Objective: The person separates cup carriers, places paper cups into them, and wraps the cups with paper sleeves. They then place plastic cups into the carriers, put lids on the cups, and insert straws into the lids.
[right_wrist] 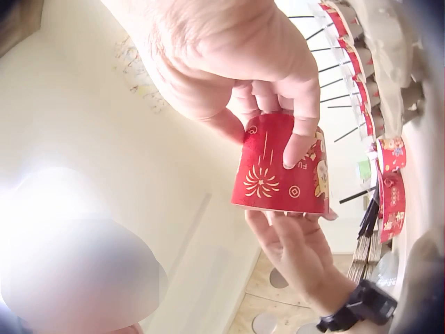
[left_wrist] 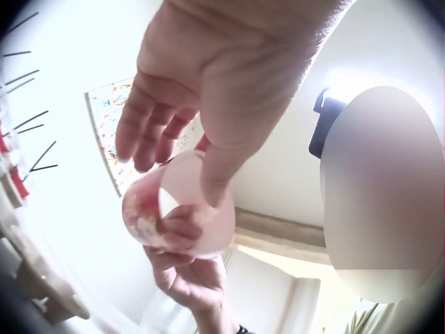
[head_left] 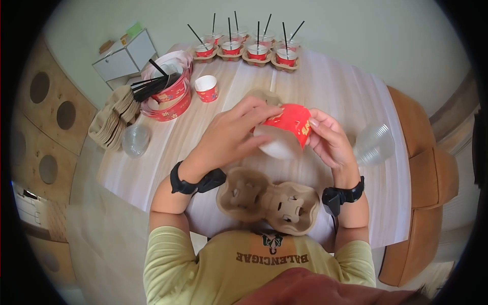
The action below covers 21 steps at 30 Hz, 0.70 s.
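Observation:
My right hand (head_left: 330, 137) grips a red paper cup sleeve (head_left: 287, 118) with gold print and a white inside, above the table. In the right wrist view its thumb and fingers are on the narrower end of the sleeve (right_wrist: 268, 174). My left hand (head_left: 231, 132) reaches across from the other side, its fingers mostly straight. In the left wrist view the left thumb overlaps the sleeve's pale open end (left_wrist: 219, 233), while several fingers stand apart from it. Close to my body lies a brown pulp cup carrier (head_left: 292, 206) with bare wells.
Clear cups (head_left: 376, 145) lie nested at the right. Filled carriers (head_left: 256, 62) with straws stand at the back. On the left are a red-white paper cup (head_left: 206, 91), a red bucket (head_left: 170, 111) with black straws (head_left: 147, 90), stacked carriers (head_left: 109, 124) and clear plastic (head_left: 136, 141).

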Each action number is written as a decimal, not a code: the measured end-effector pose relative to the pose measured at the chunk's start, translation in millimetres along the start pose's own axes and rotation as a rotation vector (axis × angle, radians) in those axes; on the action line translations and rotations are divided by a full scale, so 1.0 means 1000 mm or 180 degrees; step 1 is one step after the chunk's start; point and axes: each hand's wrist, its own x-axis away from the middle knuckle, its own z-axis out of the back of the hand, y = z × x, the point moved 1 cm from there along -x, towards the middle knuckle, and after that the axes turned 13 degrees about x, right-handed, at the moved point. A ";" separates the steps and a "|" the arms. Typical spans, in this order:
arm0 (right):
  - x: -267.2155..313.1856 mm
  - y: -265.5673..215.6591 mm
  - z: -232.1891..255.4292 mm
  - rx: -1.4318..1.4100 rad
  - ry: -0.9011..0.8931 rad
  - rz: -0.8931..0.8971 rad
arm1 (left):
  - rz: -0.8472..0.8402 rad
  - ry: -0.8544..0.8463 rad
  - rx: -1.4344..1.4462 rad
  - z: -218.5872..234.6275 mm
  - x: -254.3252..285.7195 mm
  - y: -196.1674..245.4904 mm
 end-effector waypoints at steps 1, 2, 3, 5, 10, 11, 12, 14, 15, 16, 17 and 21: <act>0.000 -0.001 -0.001 -0.0221 -0.0209 -0.0021 | -0.0217 0.0029 -0.0268 -0.003 -0.003 -0.004; 0.000 -0.002 -0.001 -0.0236 -0.0190 -0.0016 | -0.0214 0.0006 -0.0262 -0.005 -0.007 -0.009; 0.000 -0.002 -0.002 -0.0074 -0.0087 -0.0133 | -0.0317 0.0081 -0.0425 -0.006 -0.014 -0.015; -0.002 -0.002 0.004 0.0067 0.0011 -0.0231 | -0.0422 0.0139 -0.0611 -0.007 -0.030 -0.027; -0.003 -0.007 0.048 0.2272 0.1268 0.0119 | 0.0085 -0.0423 -0.1071 -0.022 -0.067 -0.068; -0.001 -0.011 0.049 0.2397 0.1333 0.0057 | 0.0064 -0.0444 -0.1082 -0.029 -0.073 -0.076; 0.000 -0.011 0.052 0.2389 0.1357 0.0076 | 0.0141 -0.0560 -0.1130 -0.036 -0.078 -0.084; 0.002 -0.003 0.059 0.3402 0.1306 0.0112 | 0.0205 -0.0697 -0.1181 -0.048 -0.086 -0.097; 0.001 0.002 0.061 0.3391 0.1334 0.0116 | 0.0216 -0.0757 -0.1204 -0.053 -0.090 -0.103; -0.001 0.007 0.060 0.3550 0.1290 0.0108 | 0.0227 -0.0814 -0.1227 -0.058 -0.094 -0.108; -0.002 0.011 0.060 0.3714 0.1243 0.0098 | 0.0211 -0.0831 -0.1228 -0.063 -0.096 -0.114; -0.004 0.012 0.060 0.4115 0.1205 -0.0173 | 0.0386 -0.1145 -0.1272 -0.075 -0.099 -0.129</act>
